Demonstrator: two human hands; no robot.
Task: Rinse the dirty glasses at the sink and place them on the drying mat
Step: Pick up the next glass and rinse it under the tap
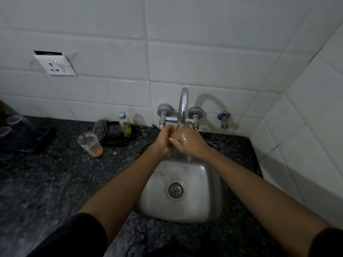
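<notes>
1. Glass [182, 127], clear, is held under the faucet [182, 106] stream above the sink [181, 191]; it is mostly hidden by the hands.
2. Right hand [187, 143] fingers curl round the glass; left hand [164, 140] fingers wrap it from 9 o'clock.
3. Risk: wet glass may slip and strike the steel basin.
4. Risk: orange residue may remain if rinsing stops early.
5. Dirty glass [91, 145] waits on the surface at 9 o'clock, near the edge of the sink; an elbow could topple it.
6. Drying mat [26, 140] lies at far 9 o'clock; a dripping carry wets the surface.

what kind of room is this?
Likely a small home kitchen: a steel sink set in a dark granite counter, white tiled walls, and a dirty glass by a dish-soap bottle.
</notes>
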